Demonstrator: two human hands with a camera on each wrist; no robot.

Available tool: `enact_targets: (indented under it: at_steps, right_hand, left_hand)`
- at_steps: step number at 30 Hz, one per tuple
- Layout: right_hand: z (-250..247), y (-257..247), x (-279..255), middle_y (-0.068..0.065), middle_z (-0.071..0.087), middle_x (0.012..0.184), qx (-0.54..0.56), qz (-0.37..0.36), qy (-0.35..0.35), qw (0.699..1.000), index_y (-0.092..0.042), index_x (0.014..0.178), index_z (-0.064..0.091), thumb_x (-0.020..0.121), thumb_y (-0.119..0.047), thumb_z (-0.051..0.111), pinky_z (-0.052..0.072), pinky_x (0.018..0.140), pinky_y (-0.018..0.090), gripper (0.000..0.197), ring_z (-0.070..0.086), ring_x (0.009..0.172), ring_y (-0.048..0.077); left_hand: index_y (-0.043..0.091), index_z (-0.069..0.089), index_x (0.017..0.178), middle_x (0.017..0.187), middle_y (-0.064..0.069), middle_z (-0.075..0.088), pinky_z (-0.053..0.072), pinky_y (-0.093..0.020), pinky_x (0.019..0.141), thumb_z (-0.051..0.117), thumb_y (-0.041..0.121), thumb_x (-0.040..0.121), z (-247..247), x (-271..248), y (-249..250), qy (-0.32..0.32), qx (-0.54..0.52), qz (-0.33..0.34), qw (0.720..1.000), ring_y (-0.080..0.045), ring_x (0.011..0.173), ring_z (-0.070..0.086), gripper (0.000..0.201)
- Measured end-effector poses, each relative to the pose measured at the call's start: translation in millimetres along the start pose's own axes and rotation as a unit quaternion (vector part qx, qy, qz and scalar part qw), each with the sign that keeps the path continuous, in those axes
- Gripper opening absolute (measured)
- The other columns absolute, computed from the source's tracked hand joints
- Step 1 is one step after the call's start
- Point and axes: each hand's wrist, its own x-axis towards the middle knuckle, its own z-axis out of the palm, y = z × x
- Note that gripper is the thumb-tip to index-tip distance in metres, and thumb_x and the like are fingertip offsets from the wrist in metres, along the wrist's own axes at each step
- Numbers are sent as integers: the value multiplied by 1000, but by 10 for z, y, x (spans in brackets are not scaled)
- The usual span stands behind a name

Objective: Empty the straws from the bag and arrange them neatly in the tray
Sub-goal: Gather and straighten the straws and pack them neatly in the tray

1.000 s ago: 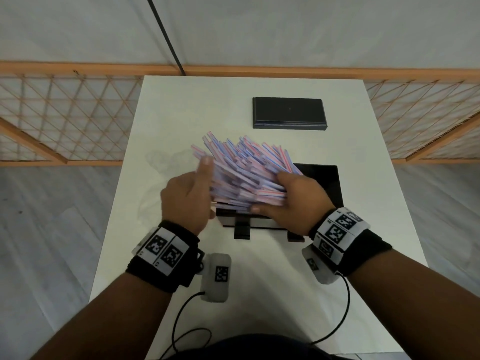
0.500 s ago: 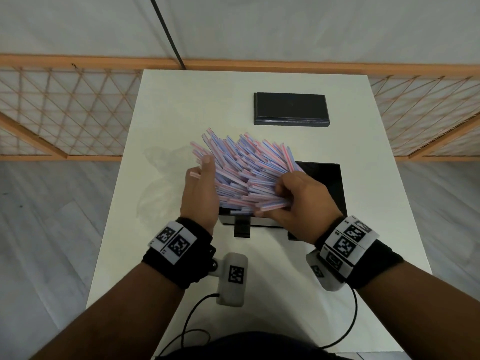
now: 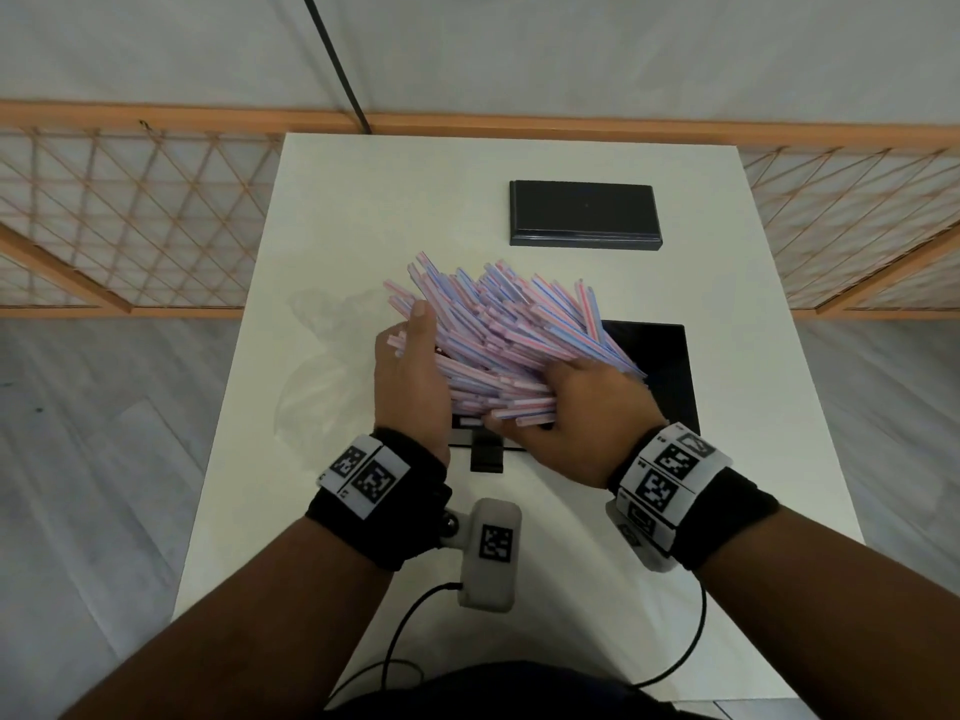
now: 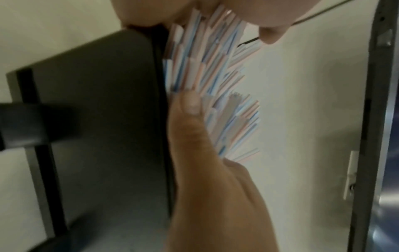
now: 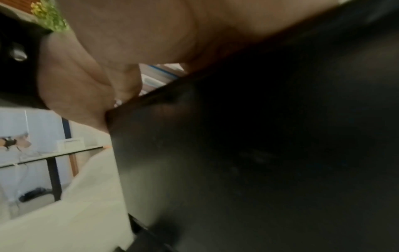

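Observation:
A thick fan of pink, blue and white striped straws (image 3: 498, 335) lies slanted over the left part of the black tray (image 3: 660, 366), its far ends spread towards the table's middle. My left hand (image 3: 413, 356) presses flat, fingers straight, against the bundle's left side. In the left wrist view its thumb (image 4: 187, 109) lies along the straws (image 4: 211, 76) beside the tray (image 4: 97, 119). My right hand (image 3: 582, 413) curls over the near right ends and grips them, thumb underneath. The right wrist view shows mostly palm and the dark tray (image 5: 259, 153). The empty clear bag (image 3: 322, 335) lies left of the straws.
A flat black lid (image 3: 584, 213) rests at the far side of the white table (image 3: 571, 537). A black clip or handle (image 3: 487, 454) sticks out of the tray's near edge. An orange lattice fence (image 3: 130, 210) runs behind the table. Cables trail over the near edge.
My left hand has moved right and forward and flattened against the bundle's left side. The right hand has shifted slightly, and the straws are squeezed closer together.

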Motion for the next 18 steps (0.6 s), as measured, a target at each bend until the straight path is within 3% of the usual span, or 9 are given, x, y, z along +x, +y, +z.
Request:
enact_targets:
  at_steps: [3,5,7,9,11,13,16,18]
  right_hand:
    - [0,-67,26,-3,66,97,44,-36,-13,998,-33,89,55,65,-92,31,55,82,38,68,65,95,26]
    - [0,-58,55,-3,64,102,42,-31,-34,998,-32,93,61,62,-94,29,54,86,40,76,64,99,25]
    - [-20,-20,76,-4,66,103,30,-11,-51,998,-32,98,62,59,-98,25,55,86,41,85,64,101,23]
    - [-34,-11,89,-6,69,102,43,-7,-62,997,-34,103,61,59,-99,28,56,85,39,85,65,102,22]
    - [-48,-35,90,-8,65,88,54,-18,-73,996,-33,88,59,59,-97,31,56,81,38,75,66,95,22]
    - [-65,-55,90,-11,55,75,58,-18,-90,994,-33,70,49,59,-96,34,56,77,37,65,65,89,22]
    - [-50,-48,107,-8,64,88,60,-6,-98,993,-36,83,53,55,-99,35,56,82,36,71,65,95,22]
    - [-5,-69,129,-7,67,97,83,-19,-91,992,-37,90,48,54,-98,36,54,84,34,72,65,98,24]
  left_hand:
    - [19,70,114,122,-11,73,53,-61,102,66,67,80,-25,18,35,-13,-52,-18,998,-32,114,70,59]
    - [21,71,107,118,-12,73,53,-62,101,61,57,90,-39,20,73,-9,-73,-18,997,-34,112,71,41]
    - [22,65,115,122,-9,72,53,-58,103,64,57,83,-60,12,138,25,-90,-8,996,-31,119,68,47]
    - [20,58,123,118,-3,70,53,-57,103,66,52,90,-64,16,194,42,-97,7,994,-32,120,67,46]
    - [16,52,128,112,-1,69,55,-56,101,59,41,103,-54,12,243,51,-98,13,994,-35,117,67,36]
    - [15,51,131,110,2,69,55,-48,99,54,39,105,-54,16,248,62,-71,15,995,-30,110,66,35]
    - [20,53,133,107,2,69,52,-55,103,54,40,104,-70,43,172,71,-28,21,997,-32,110,64,35]
    - [18,53,135,107,0,68,52,-55,103,52,38,105,-69,44,118,66,-25,23,997,-33,111,66,36]
